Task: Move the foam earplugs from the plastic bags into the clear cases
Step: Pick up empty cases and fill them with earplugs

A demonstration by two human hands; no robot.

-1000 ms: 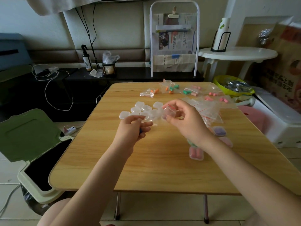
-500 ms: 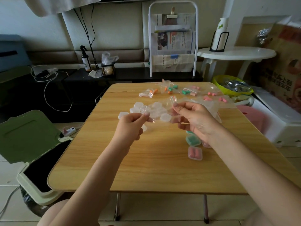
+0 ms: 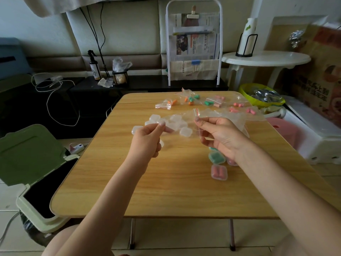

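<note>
Left hand [image 3: 147, 139] and right hand [image 3: 219, 134] pinch opposite ends of one bag [image 3: 186, 124] above mid-bench | cases [image 3: 175, 122] empty beneath, filled cases [image 3: 218, 171] right | earplugs [image 3: 191, 100] in bags at far edge | bench [image 3: 166, 191] near half bare | bin [image 3: 35, 163] left | labels unreadable

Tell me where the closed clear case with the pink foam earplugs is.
In the head view, the clear case holding pink foam earplugs lies on the wooden table, right of centre, just nearer than the green-filled case, beside the right forearm.
</note>
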